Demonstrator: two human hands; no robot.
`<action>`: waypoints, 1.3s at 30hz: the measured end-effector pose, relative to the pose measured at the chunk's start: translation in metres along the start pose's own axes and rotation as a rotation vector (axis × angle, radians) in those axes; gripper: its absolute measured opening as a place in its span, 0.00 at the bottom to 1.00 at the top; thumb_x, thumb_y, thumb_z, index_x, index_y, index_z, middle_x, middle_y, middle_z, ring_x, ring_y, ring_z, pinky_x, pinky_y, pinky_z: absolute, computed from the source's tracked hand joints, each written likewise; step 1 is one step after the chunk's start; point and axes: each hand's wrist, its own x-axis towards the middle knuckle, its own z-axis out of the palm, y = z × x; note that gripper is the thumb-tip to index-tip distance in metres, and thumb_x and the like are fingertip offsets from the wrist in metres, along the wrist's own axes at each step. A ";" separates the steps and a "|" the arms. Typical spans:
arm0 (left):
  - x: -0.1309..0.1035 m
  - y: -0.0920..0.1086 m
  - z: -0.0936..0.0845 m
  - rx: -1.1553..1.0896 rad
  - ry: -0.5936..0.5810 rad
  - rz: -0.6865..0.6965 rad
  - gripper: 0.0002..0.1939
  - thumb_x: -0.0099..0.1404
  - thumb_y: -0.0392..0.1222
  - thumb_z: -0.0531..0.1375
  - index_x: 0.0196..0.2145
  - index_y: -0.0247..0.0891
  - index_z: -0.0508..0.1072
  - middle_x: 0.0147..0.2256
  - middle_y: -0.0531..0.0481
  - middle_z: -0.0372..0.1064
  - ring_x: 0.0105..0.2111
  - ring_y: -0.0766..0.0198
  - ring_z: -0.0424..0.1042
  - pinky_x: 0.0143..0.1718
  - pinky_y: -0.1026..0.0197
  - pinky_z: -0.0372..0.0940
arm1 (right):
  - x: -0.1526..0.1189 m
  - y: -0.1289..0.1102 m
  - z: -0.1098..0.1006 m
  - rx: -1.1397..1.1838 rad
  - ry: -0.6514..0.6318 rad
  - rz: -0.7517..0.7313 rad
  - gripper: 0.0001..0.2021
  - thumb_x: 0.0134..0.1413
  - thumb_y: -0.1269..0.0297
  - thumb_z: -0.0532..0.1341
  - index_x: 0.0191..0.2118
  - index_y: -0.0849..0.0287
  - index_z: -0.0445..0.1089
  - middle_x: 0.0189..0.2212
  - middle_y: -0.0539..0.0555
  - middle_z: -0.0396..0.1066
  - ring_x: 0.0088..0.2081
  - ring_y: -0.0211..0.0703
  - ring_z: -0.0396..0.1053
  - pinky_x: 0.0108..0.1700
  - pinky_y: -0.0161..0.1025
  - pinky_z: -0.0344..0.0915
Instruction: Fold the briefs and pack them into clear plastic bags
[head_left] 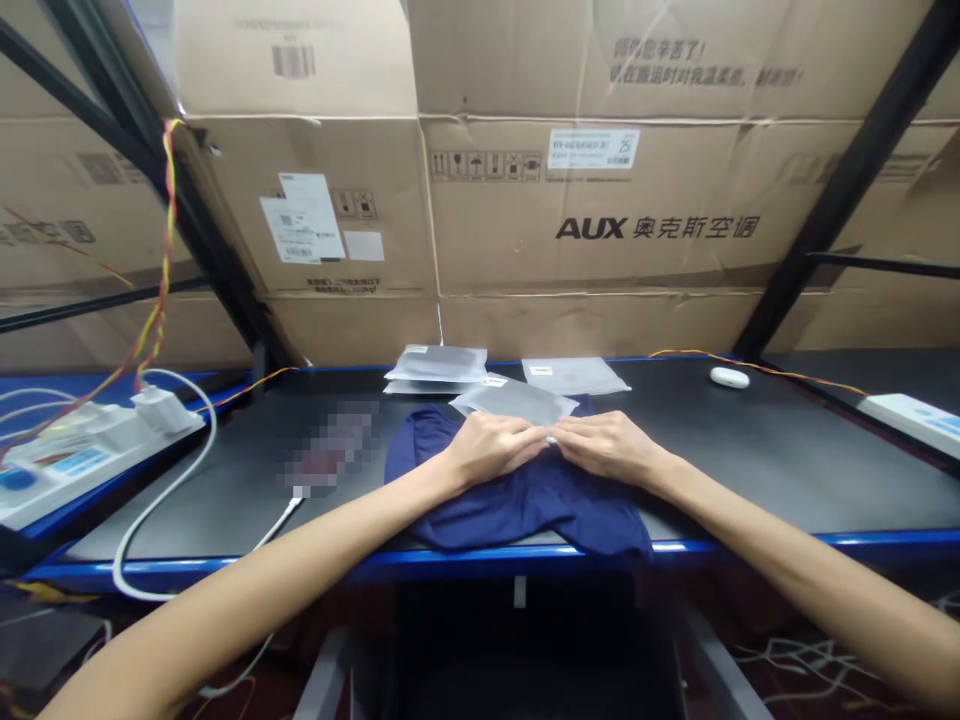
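Note:
My left hand (495, 445) and my right hand (607, 447) meet at the middle of the desk, fingers closed. Both pinch the near edge of a frosted plastic bag (517, 400), which has a small white label. A small white piece (551, 440) shows between the fingertips, possibly the bag's zip slider. Under the hands lies a crumpled navy blue cloth garment (495, 510), draped slightly over the desk's front edge. What is inside the bag is hard to make out.
More frosted bags lie behind: a stack (436, 368) and a single bag (574, 374). A blurred-out phone-like object (330, 455) with a white cable (281, 522) is at left. Power strips (97, 450) stand at left and right. A white case (729, 378) sits at back right, before cardboard (600, 270).

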 end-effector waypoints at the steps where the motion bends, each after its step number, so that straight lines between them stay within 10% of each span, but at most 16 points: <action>1: 0.000 0.000 0.000 0.007 0.011 0.011 0.15 0.76 0.46 0.49 0.42 0.42 0.75 0.36 0.50 0.78 0.34 0.61 0.77 0.33 0.62 0.68 | 0.000 0.000 0.000 -0.027 0.008 -0.040 0.13 0.66 0.68 0.53 0.45 0.60 0.75 0.42 0.58 0.80 0.40 0.43 0.79 0.42 0.37 0.76; 27: -0.054 -0.052 -0.056 0.239 -0.082 0.016 0.06 0.66 0.33 0.56 0.34 0.39 0.73 0.41 0.47 0.75 0.45 0.58 0.73 0.41 0.59 0.68 | -0.041 0.015 -0.017 -0.003 0.091 -0.073 0.12 0.65 0.69 0.57 0.47 0.57 0.76 0.44 0.55 0.80 0.42 0.46 0.79 0.45 0.39 0.78; 39: 0.001 -0.018 -0.027 0.128 -0.169 -0.060 0.29 0.62 0.37 0.62 0.60 0.38 0.64 0.61 0.39 0.63 0.60 0.47 0.64 0.58 0.49 0.64 | -0.037 0.007 -0.011 0.026 0.129 -0.049 0.13 0.64 0.71 0.55 0.49 0.59 0.76 0.45 0.56 0.79 0.38 0.44 0.80 0.39 0.36 0.78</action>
